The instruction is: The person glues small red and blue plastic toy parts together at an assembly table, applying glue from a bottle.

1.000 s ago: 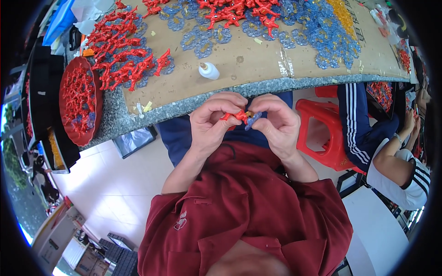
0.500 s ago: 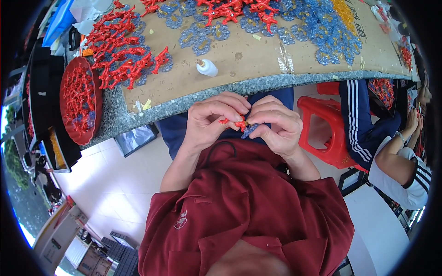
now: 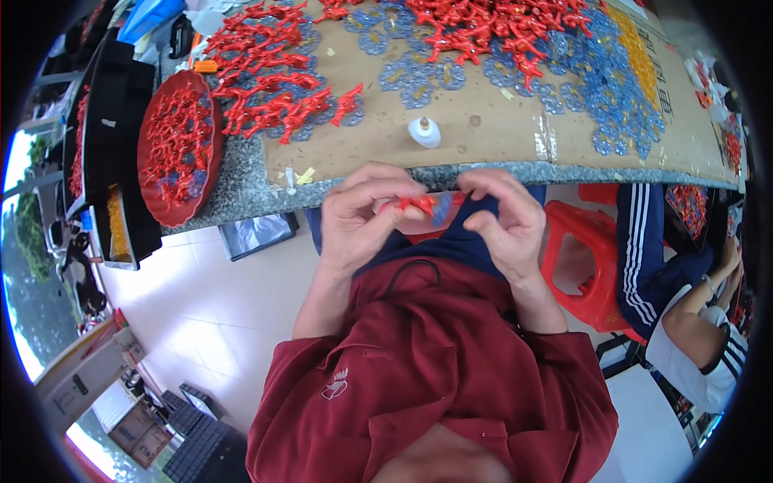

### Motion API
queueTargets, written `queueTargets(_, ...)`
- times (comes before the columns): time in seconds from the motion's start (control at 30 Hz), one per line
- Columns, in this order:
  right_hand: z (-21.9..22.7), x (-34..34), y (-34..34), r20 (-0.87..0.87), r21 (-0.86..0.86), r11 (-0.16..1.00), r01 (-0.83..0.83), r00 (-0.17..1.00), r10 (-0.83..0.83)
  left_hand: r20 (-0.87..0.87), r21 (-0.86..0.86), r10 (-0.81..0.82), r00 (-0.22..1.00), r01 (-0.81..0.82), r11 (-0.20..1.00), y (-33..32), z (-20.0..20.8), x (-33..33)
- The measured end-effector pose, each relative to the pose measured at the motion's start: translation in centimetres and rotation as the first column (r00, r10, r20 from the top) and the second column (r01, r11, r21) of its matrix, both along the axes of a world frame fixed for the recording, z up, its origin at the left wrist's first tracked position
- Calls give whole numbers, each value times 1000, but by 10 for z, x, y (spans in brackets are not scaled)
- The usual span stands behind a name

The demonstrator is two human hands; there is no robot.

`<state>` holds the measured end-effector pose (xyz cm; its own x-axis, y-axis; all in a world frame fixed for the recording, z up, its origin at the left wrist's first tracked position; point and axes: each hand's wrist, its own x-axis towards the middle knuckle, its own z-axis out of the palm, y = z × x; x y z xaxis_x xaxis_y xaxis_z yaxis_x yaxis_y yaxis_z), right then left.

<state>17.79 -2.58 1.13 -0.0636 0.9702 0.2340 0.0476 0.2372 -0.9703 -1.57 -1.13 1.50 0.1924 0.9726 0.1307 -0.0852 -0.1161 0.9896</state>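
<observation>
Between the thumb and fingers of my left hand (image 3: 364, 216) is a small red plastic figurine (image 3: 415, 203). A translucent blue disc-like base (image 3: 442, 208) is at its right end, partly blurred. Just to the right, my right hand (image 3: 509, 221) is held apart from the piece, thumb and fingers spread with nothing visible between them. Both hands are in front of the table's near edge, above my lap. Beyond them a small white bottle (image 3: 424, 133) stands on the cardboard.
Red figurines (image 3: 274, 101) on blue bases lie in rows at left, beside a red dish (image 3: 215, 173) of more figurines. A red figurine pile (image 3: 491, 28), loose blue bases (image 3: 620, 113) and yellow pieces (image 3: 632, 48) cover the far side. A co-worker's arm (image 3: 688, 310) and red stool (image 3: 564, 278) are at right.
My right hand has let go of the blue base and opened away to the right. My left hand keeps the figurine. The whole view has shifted, so the table appears lower and farther right.
</observation>
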Motion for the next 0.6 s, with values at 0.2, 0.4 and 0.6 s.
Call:
queueTargets(0.2,9,-21,30,335,143,975,170,919,-209,-566,461,519,641,-276,844,26,9,-18)
queueTargets(0.4,-7,-27,51,407,335,939,75,887,-216,-527,779,756,389,-135,613,39,13,-2)
queueTargets(0.6,-10,-4,40,6,66,967,248,968,-249,-584,685,564,584,-20,729,68,16,58)
